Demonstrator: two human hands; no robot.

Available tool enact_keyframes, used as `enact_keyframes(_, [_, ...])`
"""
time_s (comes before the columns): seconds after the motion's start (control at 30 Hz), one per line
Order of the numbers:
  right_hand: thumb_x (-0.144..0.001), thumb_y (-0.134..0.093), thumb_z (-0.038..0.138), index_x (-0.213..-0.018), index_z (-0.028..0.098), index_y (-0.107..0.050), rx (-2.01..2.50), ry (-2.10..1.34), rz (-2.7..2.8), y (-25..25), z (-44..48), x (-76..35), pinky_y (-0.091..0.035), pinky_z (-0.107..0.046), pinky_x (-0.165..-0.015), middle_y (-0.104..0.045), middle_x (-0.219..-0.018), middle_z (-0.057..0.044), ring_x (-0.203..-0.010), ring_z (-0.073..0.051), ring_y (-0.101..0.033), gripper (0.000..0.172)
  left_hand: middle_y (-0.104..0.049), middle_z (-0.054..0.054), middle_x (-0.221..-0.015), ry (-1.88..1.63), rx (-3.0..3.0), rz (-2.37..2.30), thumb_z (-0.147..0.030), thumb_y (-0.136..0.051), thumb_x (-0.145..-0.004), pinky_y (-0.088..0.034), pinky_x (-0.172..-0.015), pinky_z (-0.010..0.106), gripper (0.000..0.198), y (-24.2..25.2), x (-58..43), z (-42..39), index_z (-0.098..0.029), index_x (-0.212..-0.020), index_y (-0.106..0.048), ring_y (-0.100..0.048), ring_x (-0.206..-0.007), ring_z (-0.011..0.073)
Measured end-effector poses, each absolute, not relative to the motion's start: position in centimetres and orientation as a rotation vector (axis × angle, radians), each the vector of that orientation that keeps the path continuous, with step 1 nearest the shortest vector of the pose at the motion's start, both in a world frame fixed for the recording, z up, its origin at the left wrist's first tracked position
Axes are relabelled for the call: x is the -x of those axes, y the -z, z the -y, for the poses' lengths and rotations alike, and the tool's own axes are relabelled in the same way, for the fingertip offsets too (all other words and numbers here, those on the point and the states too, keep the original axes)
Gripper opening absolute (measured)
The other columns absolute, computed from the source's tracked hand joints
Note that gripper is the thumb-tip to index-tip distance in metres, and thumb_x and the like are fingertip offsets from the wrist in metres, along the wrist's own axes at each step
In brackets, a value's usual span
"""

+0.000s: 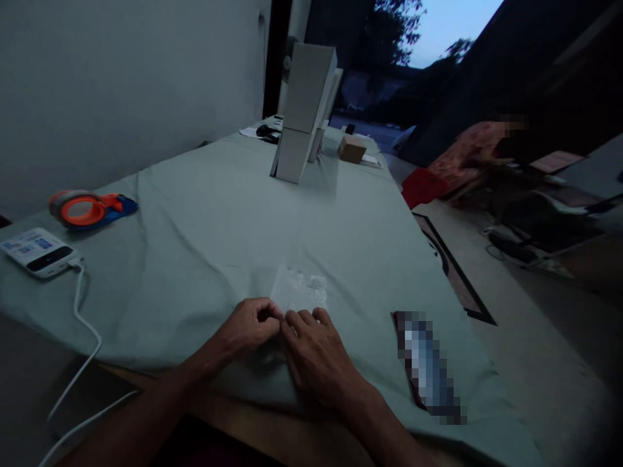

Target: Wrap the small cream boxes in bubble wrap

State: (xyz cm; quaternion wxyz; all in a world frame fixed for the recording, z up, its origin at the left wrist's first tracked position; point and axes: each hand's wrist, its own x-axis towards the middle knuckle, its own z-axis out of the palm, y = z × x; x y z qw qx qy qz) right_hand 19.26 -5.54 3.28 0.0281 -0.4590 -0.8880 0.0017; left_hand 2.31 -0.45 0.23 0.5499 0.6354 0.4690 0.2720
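Observation:
A small clear plastic bag (302, 287) lies on the pale green tablecloth near the front edge. My left hand (253, 325) pinches the bag's near left corner between thumb and forefinger. Close against it, my right hand (315, 347) has its fingers curled over the near edge of the same bag, the fingertips almost meeting the left ones. Whitish printing or glare shows on the bag's surface. Its near edge is hidden under my fingers, and what it contains, if anything, is too dim to make out.
An orange and blue tape dispenser (92, 209) and a white power bank (41, 251) with a cable (80, 311) are at left. A blurred-out phone-like object (428, 370) lies at right. Tall white boxes (304, 110) and a brown box (351, 148) stand farther back. A person (467, 155) sits at right.

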Motion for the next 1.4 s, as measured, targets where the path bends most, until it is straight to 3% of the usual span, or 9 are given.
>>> enact_keyframes(0.17, [-0.085, -0.054, 0.013, -0.107, 0.020, -0.060, 1.439, -0.174, 2.662, -3.4, 6.1, -20.1, -0.033, -0.038, -0.081, -0.065, -0.108, -0.007, -0.094, -0.022, -0.055, 0.024, -0.063, 0.002, -0.082, -0.643, -1.931, -0.983, -0.012, -0.042, -0.077, -0.044, -0.076, 0.028, 0.025, -0.8, -2.3, 0.8, -0.017, -0.079, -0.066, -0.057, -0.079, 0.0152])
enact_keyframes(0.33, [-0.087, -0.050, 0.015, -0.105, 0.020, -0.063, 1.529, -0.235, 2.213, -2.2, 7.2, -22.3, -0.039, -0.039, -0.087, -0.065, -0.113, -0.008, -0.103, -0.023, -0.058, 0.023, -0.059, 0.005, -0.089, -0.609, -2.285, -1.071, -0.011, -0.050, -0.081, -0.046, -0.076, 0.030, 0.016, -0.2, -3.2, 1.5, -0.018, -0.084, -0.064, -0.056, -0.083, 0.0173])
enact_keyframes(0.43, [-0.089, -0.051, 0.032, -0.107, 0.018, -0.061, 1.788, -0.402, 1.822, -1.2, 8.1, -24.6, -0.046, -0.037, -0.078, -0.066, -0.106, -0.010, -0.088, -0.022, -0.063, 0.025, -0.059, 0.006, -0.096, -0.640, -2.411, -1.030, -0.008, -0.053, -0.079, -0.046, -0.081, 0.033, 0.015, -0.2, -3.3, 1.5, -0.018, -0.084, -0.063, -0.055, -0.090, 0.0197])
enact_keyframes(0.53, [-0.082, -0.056, 0.049, -0.116, 0.015, -0.056, 2.000, -0.678, 1.601, -0.3, 8.4, -26.1, -0.049, -0.036, -0.068, -0.067, -0.101, -0.010, -0.072, -0.020, -0.064, 0.048, -0.060, 0.006, -0.097, -0.626, -2.454, -0.980, -0.007, -0.054, -0.079, -0.046, -0.083, 0.035, 0.018, -0.4, -3.1, 1.4, -0.018, -0.090, -0.062, -0.054, -0.091, 0.0211])
enact_keyframes(0.77, [-0.076, -0.061, 0.044, -0.134, 0.009, -0.041, 1.994, -0.839, 1.416, 1.7, 7.0, -24.3, -0.047, -0.032, -0.065, -0.065, -0.080, -0.003, -0.068, -0.019, -0.061, 0.070, -0.059, 0.006, -0.100, -0.540, -2.505, -0.951, -0.005, -0.055, -0.078, -0.046, -0.085, 0.037, 0.021, -0.6, -3.3, 1.3, -0.019, -0.091, -0.063, -0.051, -0.094, 0.0221])
enact_keyframes(1.0, [-0.079, -0.058, 0.028, -0.136, 0.011, -0.038, 1.759, -0.800, 1.331, 1.2, 6.4, -21.5, -0.044, -0.026, -0.058, -0.056, -0.067, 0.005, -0.058, -0.014, -0.054, 0.063, -0.059, 0.006, -0.099, -0.512, -2.496, -0.952, -0.008, -0.055, -0.079, -0.047, -0.086, 0.038, 0.018, -0.8, -3.5, 1.0, -0.019, -0.091, -0.064, -0.052, -0.093, 0.0222])
enact_keyframes(1.2, [-0.081, -0.059, 0.032, -0.139, 0.011, -0.037, 1.623, -0.870, 1.281, 0.3, 5.6, -19.0, -0.049, -0.028, -0.067, -0.064, -0.076, -0.001, -0.069, -0.015, -0.061, 0.065, -0.059, 0.006, -0.100, -0.539, -2.448, -0.917, -0.006, -0.055, -0.076, -0.048, -0.087, 0.038, 0.021, -0.3, -3.6, 0.8, -0.019, -0.091, -0.060, -0.053, -0.096, 0.0224])
enact_keyframes(1.4, [-0.087, -0.053, 0.035, -0.140, 0.011, -0.039, 1.575, -0.918, 1.289, 0.4, 6.2, -18.3, -0.053, -0.030, -0.071, -0.070, -0.091, -0.007, -0.077, -0.017, -0.065, 0.060, -0.059, 0.009, -0.114, -0.690, -2.344, -0.920, -0.010, -0.054, -0.079, -0.044, -0.096, 0.044, 0.054, 1.2, -3.5, 0.9, -0.020, -0.131, -0.042, -0.052, -0.106, 0.0242])
